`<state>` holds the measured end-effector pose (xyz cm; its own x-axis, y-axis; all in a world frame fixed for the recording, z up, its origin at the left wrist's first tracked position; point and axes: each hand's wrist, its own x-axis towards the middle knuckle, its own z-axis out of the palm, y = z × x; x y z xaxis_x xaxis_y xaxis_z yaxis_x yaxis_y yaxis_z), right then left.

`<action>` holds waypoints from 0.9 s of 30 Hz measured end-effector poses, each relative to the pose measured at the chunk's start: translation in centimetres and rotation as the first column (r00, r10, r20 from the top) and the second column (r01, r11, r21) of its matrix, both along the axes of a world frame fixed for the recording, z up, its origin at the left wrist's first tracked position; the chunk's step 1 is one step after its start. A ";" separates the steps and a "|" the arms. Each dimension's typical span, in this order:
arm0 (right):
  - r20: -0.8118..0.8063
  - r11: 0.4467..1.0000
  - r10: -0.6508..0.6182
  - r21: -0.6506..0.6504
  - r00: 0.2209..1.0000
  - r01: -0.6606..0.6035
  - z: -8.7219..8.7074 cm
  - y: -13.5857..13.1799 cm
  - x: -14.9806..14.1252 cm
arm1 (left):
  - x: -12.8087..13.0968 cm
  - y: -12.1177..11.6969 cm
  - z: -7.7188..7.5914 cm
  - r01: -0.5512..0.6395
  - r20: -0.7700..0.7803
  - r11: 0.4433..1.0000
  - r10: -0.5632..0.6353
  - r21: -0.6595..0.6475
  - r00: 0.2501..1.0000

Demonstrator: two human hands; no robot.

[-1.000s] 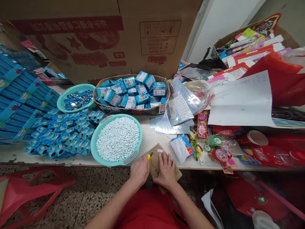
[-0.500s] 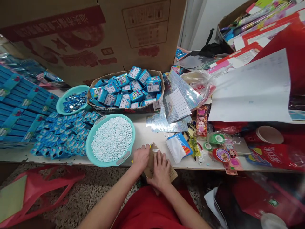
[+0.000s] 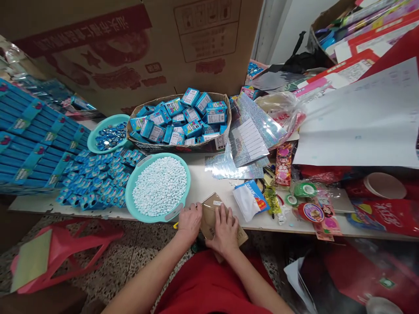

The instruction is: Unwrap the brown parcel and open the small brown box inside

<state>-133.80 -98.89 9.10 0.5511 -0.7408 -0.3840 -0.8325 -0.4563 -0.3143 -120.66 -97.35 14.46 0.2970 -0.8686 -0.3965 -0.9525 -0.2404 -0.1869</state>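
"What has moved?"

"The left hand has gone a little outward and back at the carton's left edge; the carton itself has stayed."

"What is held?"

"The left is closed around a yellow tool, mostly hidden. The right hand is spread flat upon the carton, which lies between them at the table's near edge."

"How would it handle?"

"I judge it light, rather stiff, not slippery, but easy to dent. Better to hold it by the broad face, away from the tool."

"And farther out?"

"Just left of the grip, a bowl of white pellets; near right, a tissue pack; well beyond, blue boxes."
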 end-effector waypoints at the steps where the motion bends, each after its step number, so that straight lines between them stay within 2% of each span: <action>1: -0.003 1.000 0.001 -0.008 1.000 -0.001 0.0 0.0 0.0 | 0.1 0.5 0.0 -0.004 0.009 1.000 0.004 0.005 1.000; 10: -0.019 0.997 0.050 -0.064 0.999 -0.051 -0.3 0.2 -0.6 | 0.9 3.9 0.2 -0.059 0.028 0.997 0.058 0.041 0.998; 14: -0.002 0.996 0.047 -0.082 0.999 -0.048 -0.9 0.5 -0.8 | 1.5 5.1 1.0 -0.103 0.001 0.990 0.103 0.100 0.995; 17: 0.028 0.996 0.020 -0.089 0.999 -0.017 -1.5 0.8 -0.6 | 1.9 5.0 2.0 -0.169 -0.101 0.975 0.184 0.144 0.978; 19: 0.046 0.996 -0.012 -0.083 0.999 0.015 -1.8 0.8 -0.2 | 1.9 3.7 2.6 -0.208 -0.228 0.974 0.223 0.089 0.948; 21: 0.055 0.997 -0.033 -0.063 0.998 0.036 -1.9 0.7 0.2 | 1.2 1.0 3.1 -0.194 -0.358 0.981 0.177 -0.012 0.917; 25: 0.081 0.999 0.023 0.047 0.996 -0.027 -1.6 -0.4 0.5 | -2.1 -7.6 3.4 -0.057 -0.535 0.987 -0.033 -0.152 0.844; 26: 0.097 0.995 0.052 0.075 0.994 -0.060 -1.4 -0.8 0.5 | -3.2 -10.0 3.2 -0.086 -0.604 0.982 -0.034 -0.168 0.796; 27: 0.119 0.991 0.082 0.094 0.989 -0.094 -1.3 -1.3 0.3 | -4.4 -12.3 2.9 -0.167 -0.693 0.973 0.012 -0.157 0.720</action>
